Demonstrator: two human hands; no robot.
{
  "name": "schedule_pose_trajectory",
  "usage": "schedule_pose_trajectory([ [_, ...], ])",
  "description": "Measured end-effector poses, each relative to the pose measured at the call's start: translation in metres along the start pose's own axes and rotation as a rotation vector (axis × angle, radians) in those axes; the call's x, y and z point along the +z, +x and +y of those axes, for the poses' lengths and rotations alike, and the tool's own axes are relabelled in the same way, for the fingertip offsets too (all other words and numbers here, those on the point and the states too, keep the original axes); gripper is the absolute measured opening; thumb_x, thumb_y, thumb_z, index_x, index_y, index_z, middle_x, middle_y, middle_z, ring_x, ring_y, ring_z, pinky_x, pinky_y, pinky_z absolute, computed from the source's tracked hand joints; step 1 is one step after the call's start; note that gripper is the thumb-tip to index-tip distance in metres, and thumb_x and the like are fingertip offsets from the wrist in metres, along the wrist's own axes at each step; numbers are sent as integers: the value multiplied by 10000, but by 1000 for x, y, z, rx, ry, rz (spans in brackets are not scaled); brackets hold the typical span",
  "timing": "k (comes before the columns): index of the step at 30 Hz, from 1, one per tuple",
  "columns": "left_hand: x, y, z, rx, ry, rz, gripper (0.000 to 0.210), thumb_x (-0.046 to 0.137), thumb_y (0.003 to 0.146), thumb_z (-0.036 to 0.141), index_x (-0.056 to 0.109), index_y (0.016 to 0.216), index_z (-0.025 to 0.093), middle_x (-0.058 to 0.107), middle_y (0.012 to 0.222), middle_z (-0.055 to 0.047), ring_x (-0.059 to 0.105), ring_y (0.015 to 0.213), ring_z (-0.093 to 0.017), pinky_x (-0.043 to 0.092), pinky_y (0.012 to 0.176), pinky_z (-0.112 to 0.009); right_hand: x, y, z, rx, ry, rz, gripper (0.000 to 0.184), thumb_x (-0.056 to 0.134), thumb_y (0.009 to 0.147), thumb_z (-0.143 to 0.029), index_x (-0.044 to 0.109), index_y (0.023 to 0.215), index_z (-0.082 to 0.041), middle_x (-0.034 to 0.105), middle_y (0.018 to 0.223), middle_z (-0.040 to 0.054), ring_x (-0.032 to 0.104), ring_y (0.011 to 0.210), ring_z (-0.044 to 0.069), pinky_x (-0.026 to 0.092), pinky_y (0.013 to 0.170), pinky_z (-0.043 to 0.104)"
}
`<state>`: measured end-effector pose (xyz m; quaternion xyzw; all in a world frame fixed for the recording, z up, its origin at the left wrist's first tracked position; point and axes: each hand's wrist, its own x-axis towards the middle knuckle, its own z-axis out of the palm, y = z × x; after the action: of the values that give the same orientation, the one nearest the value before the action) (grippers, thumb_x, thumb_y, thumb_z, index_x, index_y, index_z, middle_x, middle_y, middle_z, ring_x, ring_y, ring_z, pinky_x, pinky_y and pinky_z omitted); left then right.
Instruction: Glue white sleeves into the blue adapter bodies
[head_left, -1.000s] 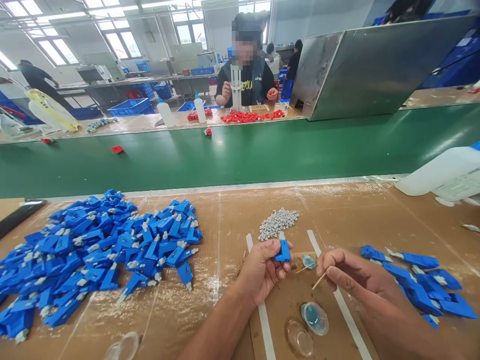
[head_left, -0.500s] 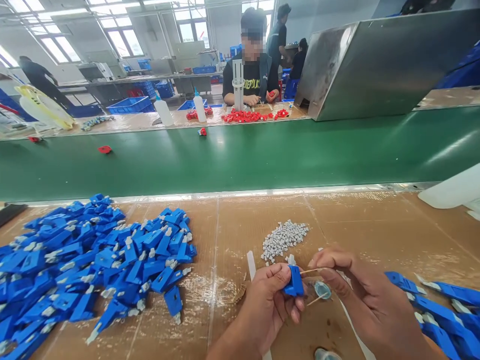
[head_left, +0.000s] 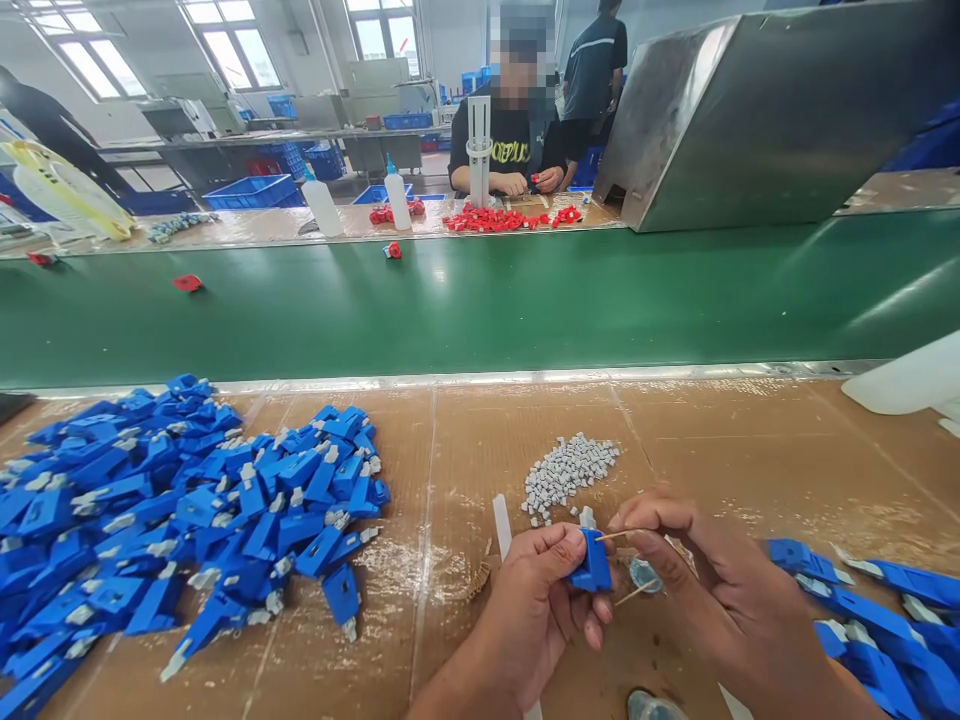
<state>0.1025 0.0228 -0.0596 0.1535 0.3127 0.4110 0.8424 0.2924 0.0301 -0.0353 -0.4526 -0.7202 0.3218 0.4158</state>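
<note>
My left hand (head_left: pixel 536 590) is closed on a blue plastic part (head_left: pixel 592 562) that has a light grey piece at its top end. My right hand (head_left: pixel 720 590) pinches a thin wooden stick (head_left: pixel 616 534), whose tip touches the face of the blue part near a small hole. A second thin stick (head_left: pixel 637 592) slants out of a small cup (head_left: pixel 646 575) just below, partly hidden by my right hand. Beyond both hands lies a pile of small grey pieces (head_left: pixel 570 475).
Blue parts with grey ends form a big heap (head_left: pixel 285 500) at left; several more (head_left: pixel 877 610) lie at right. A green conveyor belt (head_left: pixel 465 310) carries a few red parts. Across it a person sits by a red pile (head_left: pixel 495 220). A metal housing (head_left: pixel 750 120) stands at right.
The camera view has shifted slightly. Both hands keep nearly the same pose, with the stick still at the blue part. Red parts on the belt appear a little further left.
</note>
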Motion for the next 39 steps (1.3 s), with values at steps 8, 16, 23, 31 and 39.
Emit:
schedule_pose_trajectory([
  [8,0,0,0,5,-16,-8,505,966,775,558,694,833,136,607,698,-13,586,551,-103,436,427,-175,-4,9,-12,-199,-98,-10,204,497,1217,-316,656,1093,-287,760,863,3,731,786,189,576,716,304],
  [16,0,0,4,6,-30,-1,489,989,744,528,718,821,128,644,691,-21,596,534,-97,419,414,-170,-7,7,-15,-223,-77,18,150,525,1195,-239,650,1132,-295,747,956,4,734,902,182,564,808,291],
  [23,1,-3,11,-2,-34,35,532,1019,664,470,815,931,57,733,748,-81,621,524,-99,423,387,-155,-41,-41,-26,-4,-111,-84,125,668,1121,-325,728,1020,-285,701,1036,55,709,958,237,582,793,306],
  [31,5,-12,29,77,-120,57,349,941,767,312,821,941,34,734,757,-94,608,527,-98,409,377,-142,-41,-65,-25,120,-204,-220,180,673,1118,-421,799,1085,-297,770,1031,55,744,875,227,613,760,307],
  [39,-11,-17,75,450,-358,253,79,745,900,161,783,927,97,694,780,-64,567,562,-80,412,419,-120,-9,18,-9,-90,-501,-355,258,517,1116,-197,731,976,-234,715,871,45,665,720,205,460,626,308],
])
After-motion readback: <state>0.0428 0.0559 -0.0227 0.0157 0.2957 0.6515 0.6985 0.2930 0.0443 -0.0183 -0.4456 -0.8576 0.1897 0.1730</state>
